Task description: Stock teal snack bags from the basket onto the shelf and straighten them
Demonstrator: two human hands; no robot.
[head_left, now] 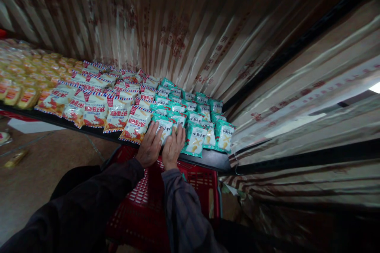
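Observation:
My left hand (150,147) rests against the left side of a green-and-white snack bag (163,126) at the shelf's front edge. Along its other side lies my right hand (173,148), so that the bag sits between the two, gripped by the fingers of both. More green bags (196,139) stand in rows to the right and behind. On the left, close to my left hand, are white-and-orange snack bags (135,125) with striped edges. The lower part of the gripped bag is partly covered by my hands.
A black shelf (215,159) carries the bags, with yellow packets (28,97) at its far left. Below my arms is a red plastic basket (204,180). Printed draped sheeting (178,35) hangs behind, and a black bar (285,43) slants at right. A yellow packet (16,159) lies on the floor.

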